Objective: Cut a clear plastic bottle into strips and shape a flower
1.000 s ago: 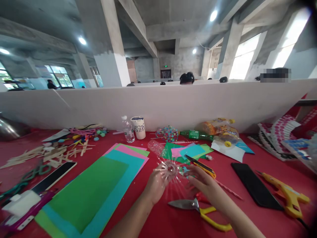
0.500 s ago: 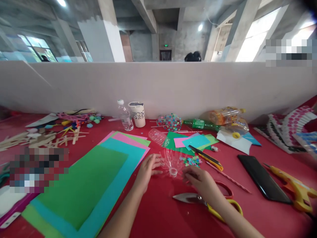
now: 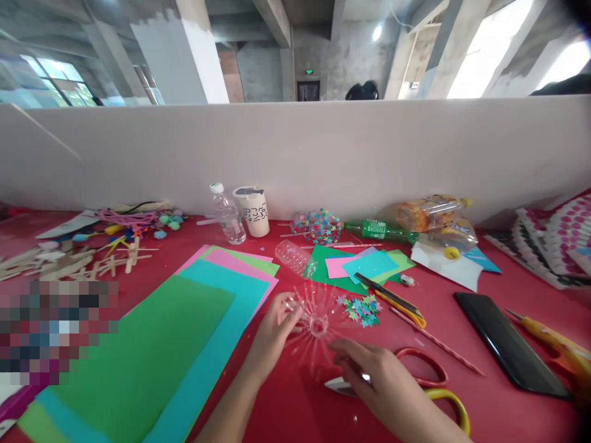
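In front of me lies the top of a clear plastic bottle (image 3: pixel 318 327), cut into many thin strips that fan out around its neck ring. My left hand (image 3: pixel 277 326) is at its left side, thumb and fingers closed on some strips. Beside the lower right strips is my right hand (image 3: pixel 376 375), its fingers bent; the fingertips are blurred, and I cannot tell whether they grip a strip. Under the right hand lie scissors (image 3: pixel 340 386) with one red and one yellow handle, partly covered. Small coloured stars (image 3: pixel 364 309) form a pile just right of the strips.
Coloured paper sheets (image 3: pixel 161 332) cover the left. A water bottle (image 3: pixel 229 216) and cup (image 3: pixel 255 212) stand by the partition (image 3: pixel 295 154). Right are a craft knife (image 3: pixel 392 300), striped straw (image 3: pixel 438 341), phone (image 3: pixel 508 344) and glue gun (image 3: pixel 554 344). Behind lies a green bottle (image 3: pixel 376 229).
The plastic strips, more upright before, now spread flatter around the neck ring. My left hand has closed on the strips. My right hand has moved lower and nearer, covering more of the scissors.
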A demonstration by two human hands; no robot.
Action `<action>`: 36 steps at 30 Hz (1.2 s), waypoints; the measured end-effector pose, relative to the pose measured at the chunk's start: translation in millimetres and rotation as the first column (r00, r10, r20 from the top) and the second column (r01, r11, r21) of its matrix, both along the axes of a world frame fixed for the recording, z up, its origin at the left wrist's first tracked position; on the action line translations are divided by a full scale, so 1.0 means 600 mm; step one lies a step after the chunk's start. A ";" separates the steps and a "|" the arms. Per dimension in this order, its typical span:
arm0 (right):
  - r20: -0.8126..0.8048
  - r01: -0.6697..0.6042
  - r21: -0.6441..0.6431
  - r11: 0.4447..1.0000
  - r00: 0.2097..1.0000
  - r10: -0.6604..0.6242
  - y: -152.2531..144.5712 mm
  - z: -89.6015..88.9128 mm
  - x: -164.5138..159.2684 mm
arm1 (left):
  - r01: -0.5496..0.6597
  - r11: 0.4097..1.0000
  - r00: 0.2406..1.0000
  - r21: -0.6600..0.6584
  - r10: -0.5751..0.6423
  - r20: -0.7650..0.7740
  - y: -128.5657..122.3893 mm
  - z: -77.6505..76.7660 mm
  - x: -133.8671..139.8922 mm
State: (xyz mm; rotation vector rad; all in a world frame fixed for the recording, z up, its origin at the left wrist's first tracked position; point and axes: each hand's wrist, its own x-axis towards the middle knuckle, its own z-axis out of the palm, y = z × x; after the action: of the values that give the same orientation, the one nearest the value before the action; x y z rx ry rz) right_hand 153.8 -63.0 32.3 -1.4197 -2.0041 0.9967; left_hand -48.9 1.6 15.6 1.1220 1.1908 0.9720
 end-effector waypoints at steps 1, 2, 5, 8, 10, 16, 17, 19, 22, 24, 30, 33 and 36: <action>0.026 -0.008 0.002 1.000 1.000 0.008 -0.002 0.002 0.002 | 0.012 1.000 1.000 0.008 -0.012 -0.003 -0.001 -0.003 0.001; 0.057 -0.017 0.007 1.000 0.998 0.016 -0.005 0.003 0.004 | 0.019 1.000 1.000 0.015 -0.019 -0.004 -0.001 -0.005 0.001; 0.124 -0.013 0.071 0.997 0.992 0.004 -0.010 0.005 0.014 | 0.029 0.999 1.000 0.026 -0.029 0.009 -0.001 -0.011 0.002; 0.059 0.076 0.182 0.980 0.994 -0.088 -0.010 0.001 0.032 | 0.004 1.000 1.000 -0.003 -0.004 0.020 0.002 -0.013 0.002; 0.013 0.169 0.234 0.958 0.984 -0.177 -0.005 -0.004 0.051 | -0.036 0.999 0.999 -0.019 0.036 0.020 0.004 -0.012 -0.001; 0.098 0.391 0.304 0.869 0.894 -0.437 0.027 -0.022 0.111 | -0.137 0.990 0.991 0.019 0.137 -0.002 0.012 -0.014 -0.016; 0.112 0.397 0.311 0.863 0.887 -0.448 0.032 -0.025 0.117 | -0.131 0.991 0.991 0.015 0.131 -0.011 0.012 -0.014 -0.017; 0.140 0.395 0.328 0.858 0.878 -0.458 0.039 -0.031 0.125 | -0.100 0.995 0.995 -0.003 0.100 -0.015 0.010 -0.014 -0.015; 0.176 0.368 0.351 0.861 0.877 -0.447 0.041 -0.039 0.125 | -0.048 0.998 0.999 -0.035 0.048 -0.009 0.003 -0.014 -0.005; 0.193 0.350 0.363 0.864 0.879 -0.437 0.040 -0.043 0.124 | -0.043 0.998 0.999 -0.039 0.042 -0.023 0.000 -0.013 0.000; 0.198 0.352 0.411 0.841 0.866 -0.459 0.037 -0.041 0.125 | -0.188 0.969 0.968 0.161 0.211 -0.136 -0.003 0.000 -0.005; 0.197 0.338 0.450 0.827 0.865 -0.461 0.038 -0.041 0.120 | -0.209 0.958 0.964 0.198 0.235 -0.122 -0.004 0.004 -0.007; 0.218 0.332 0.489 0.806 0.849 -0.482 0.044 -0.046 0.123 | -0.196 0.964 0.963 0.181 0.224 -0.153 -0.006 0.007 0.000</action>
State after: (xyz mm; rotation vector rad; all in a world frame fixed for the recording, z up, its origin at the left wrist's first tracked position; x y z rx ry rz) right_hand 227.7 -36.5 4.8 -1.7340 -1.8456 0.1008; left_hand -48.7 -2.1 19.7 1.2474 1.4118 1.1717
